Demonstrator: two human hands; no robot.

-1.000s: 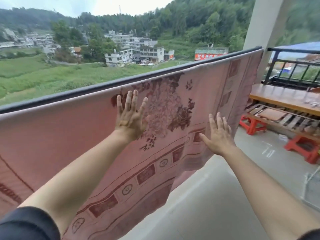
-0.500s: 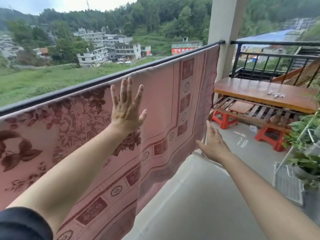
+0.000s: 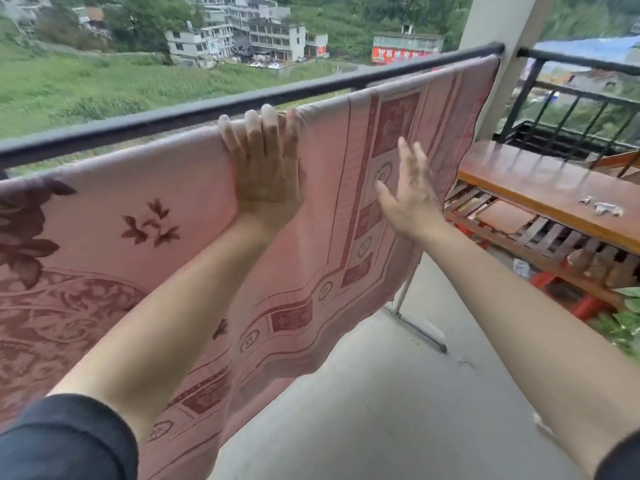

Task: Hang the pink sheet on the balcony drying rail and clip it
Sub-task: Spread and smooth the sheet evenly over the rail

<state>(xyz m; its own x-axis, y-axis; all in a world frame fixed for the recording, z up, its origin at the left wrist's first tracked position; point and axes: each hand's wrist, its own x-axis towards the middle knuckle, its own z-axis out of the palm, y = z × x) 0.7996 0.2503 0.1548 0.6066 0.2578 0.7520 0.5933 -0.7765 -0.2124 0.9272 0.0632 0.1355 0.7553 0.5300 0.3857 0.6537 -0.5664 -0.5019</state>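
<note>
The pink sheet (image 3: 145, 188), patterned with dark red flowers and borders, hangs over a line just inside the black balcony rail (image 3: 311, 86) and reaches right to the pillar. My left hand (image 3: 265, 164) lies flat on the sheet with its fingertips curled over the top fold. My right hand (image 3: 410, 192) is open with fingers spread, in front of the sheet's bordered right part; it is blurred and I cannot tell if it touches the cloth. Small pale clips (image 3: 602, 207) lie on the wooden bench.
A wooden bench (image 3: 540, 188) on red stools stands at the right, with slats and boards beneath it. A concrete pillar (image 3: 498, 19) meets the rail. A metal rack foot (image 3: 419, 329) rests on the floor. Green plant leaves (image 3: 623, 320) show at the right edge.
My view has shifted right along the sheet. My left hand rose from flat on the cloth to the top fold. My right hand lifted from the lower edge to mid-height.
</note>
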